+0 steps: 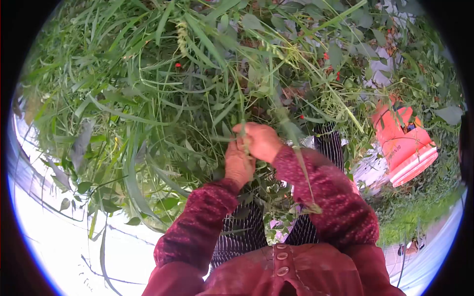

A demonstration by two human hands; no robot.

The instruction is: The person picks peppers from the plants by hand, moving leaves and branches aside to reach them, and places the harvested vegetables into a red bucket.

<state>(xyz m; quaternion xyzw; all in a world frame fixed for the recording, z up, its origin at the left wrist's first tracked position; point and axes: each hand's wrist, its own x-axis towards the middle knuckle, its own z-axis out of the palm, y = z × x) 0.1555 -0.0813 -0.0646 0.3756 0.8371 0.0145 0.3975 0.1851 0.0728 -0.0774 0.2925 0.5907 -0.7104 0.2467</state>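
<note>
Here we are, deep in the greenery, and both hands are together near the middle: the left hand (pixel 238 164) sits low with its fingers curled, the right hand (pixel 262 143) comes in from the side and meets it, the two touching. A slender green stem (pixel 242 106) runs down to the fingers, right where they meet; whether either hand is clamped on it I cannot tell, as the fingertips are partly hidden. Room is tight here! Long leaves (pixel 132 172) crowd in on the left, more growth presses beyond the fingers, and the striped trousers (pixel 242 232) and red jacket (pixel 242 271) bound the near side. Out right, well apart from the hands, stands a red bucket (pixel 402 143), its pale rim facing the lower right, leaves close about it. Small red fruits (pixel 178 65) dot the foliage. At lower left the greenery thins at its edge, giving way to a bright white surface (pixel 98 256) crossed by a few trailing stalks
</note>
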